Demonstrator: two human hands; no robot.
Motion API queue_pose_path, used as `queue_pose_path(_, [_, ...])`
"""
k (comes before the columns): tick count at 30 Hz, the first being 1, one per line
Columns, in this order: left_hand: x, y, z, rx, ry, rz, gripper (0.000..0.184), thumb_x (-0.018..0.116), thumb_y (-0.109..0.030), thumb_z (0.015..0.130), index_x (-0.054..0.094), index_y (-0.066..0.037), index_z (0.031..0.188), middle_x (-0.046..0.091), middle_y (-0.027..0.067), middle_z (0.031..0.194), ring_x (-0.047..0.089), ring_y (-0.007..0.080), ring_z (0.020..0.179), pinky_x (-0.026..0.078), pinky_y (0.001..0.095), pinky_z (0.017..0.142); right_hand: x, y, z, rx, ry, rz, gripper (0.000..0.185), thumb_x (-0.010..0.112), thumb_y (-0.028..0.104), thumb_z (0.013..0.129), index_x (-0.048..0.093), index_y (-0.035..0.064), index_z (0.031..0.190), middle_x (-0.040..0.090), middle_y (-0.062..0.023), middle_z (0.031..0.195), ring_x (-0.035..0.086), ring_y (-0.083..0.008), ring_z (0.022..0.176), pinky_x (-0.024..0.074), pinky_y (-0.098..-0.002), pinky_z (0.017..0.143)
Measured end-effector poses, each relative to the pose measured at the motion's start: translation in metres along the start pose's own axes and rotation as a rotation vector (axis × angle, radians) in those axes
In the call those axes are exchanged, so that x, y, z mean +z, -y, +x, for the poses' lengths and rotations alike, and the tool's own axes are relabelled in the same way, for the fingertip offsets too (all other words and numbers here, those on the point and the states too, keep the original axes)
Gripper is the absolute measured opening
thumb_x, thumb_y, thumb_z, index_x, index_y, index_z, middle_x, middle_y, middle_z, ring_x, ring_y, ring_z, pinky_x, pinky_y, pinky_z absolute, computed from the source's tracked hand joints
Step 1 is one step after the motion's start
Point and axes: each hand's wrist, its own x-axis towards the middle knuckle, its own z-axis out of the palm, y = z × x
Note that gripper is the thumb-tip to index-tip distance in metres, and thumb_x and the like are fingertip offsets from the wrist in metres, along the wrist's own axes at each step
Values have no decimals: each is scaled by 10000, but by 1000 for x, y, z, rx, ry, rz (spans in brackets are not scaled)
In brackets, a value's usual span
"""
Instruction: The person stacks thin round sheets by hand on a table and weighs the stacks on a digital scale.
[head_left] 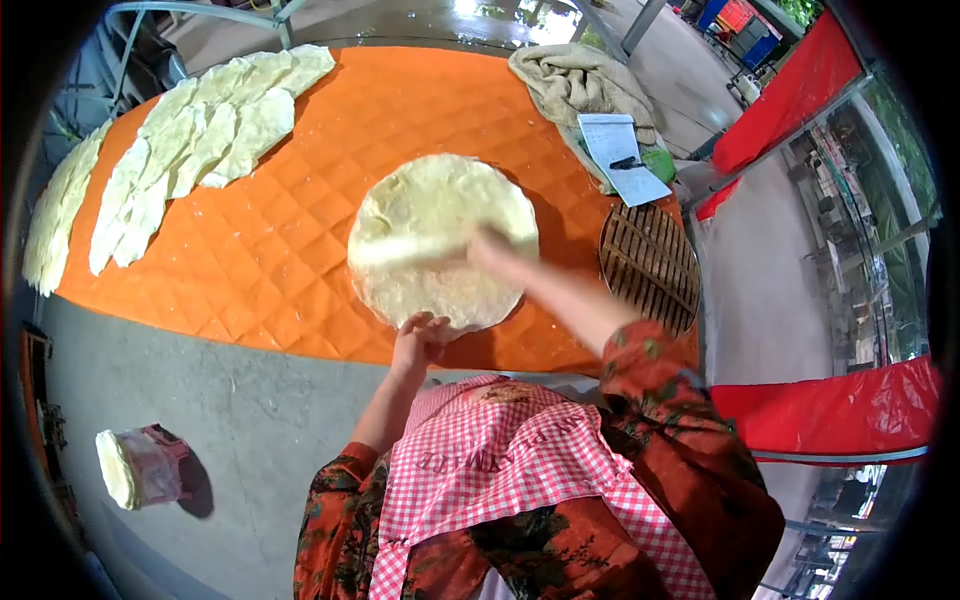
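Observation:
A pale round flatbread (440, 195) lies on the orange-covered table in front of me, its surface slightly wrinkled. My left hand (423, 335) is at its near edge, fingers curled against the rim. Above the flatbread, my right hand (488, 250) is closed round a pale, stick-like tool (410, 252) that points left across it. Motion smears the tool and the hand, so I cannot make out its exact kind or whether it touches the flatbread.
Overlapping flatbread sheets (200, 140) cover the table's far left. A slatted round board (650, 265), a notebook (612, 150) with a pen and a crumpled sack cloth (580, 80) lie at the right. A stool (145, 467) with a pale top stands on the floor at left.

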Motion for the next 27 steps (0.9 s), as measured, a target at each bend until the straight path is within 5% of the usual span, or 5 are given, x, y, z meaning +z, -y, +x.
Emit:
queue_pose_path(2, [5,-4,6,-17,-25,27,423,471,-23,806,417,5,1225,627,157,1126,559,202,683,450,288,529,-59,57,40,-260,-221,-651,179,523,134,791,681,55,821,688,-155,812,661,-263,744,502,-432,674])
queue_pose_path(5, [10,-6,1,1,-59,13,413,487,-16,793,434,7,1203,631,154,1085,562,210,665,457,299,529,-112,133,14,-824,-401,-656,137,558,91,761,688,77,800,653,-177,751,640,-361,710,498,-440,631])
queue_pose_path(10, [-40,48,28,432,-477,188,286,556,-6,791,486,-36,1067,589,80,934,587,164,701,472,260,548,-51,83,-32,-832,-309,-738,151,607,152,773,676,95,895,650,-144,786,639,-332,740,500,-438,656])
queue_pose_path(14, [-37,28,8,332,-565,31,281,585,-6,796,464,-7,1050,580,98,919,595,148,755,488,255,607,45,-52,-34,-778,-125,-728,171,599,142,781,638,45,917,628,-111,878,626,-296,832,507,-391,695])
queue_pose_path(27, [-23,5,3,27,-29,-470,272,425,-104,885,472,49,1106,544,182,1092,552,335,1031,438,483,987,59,-116,-50,-818,-60,-769,566,598,106,744,464,21,1287,495,-149,1293,466,-308,1215,413,-414,984])
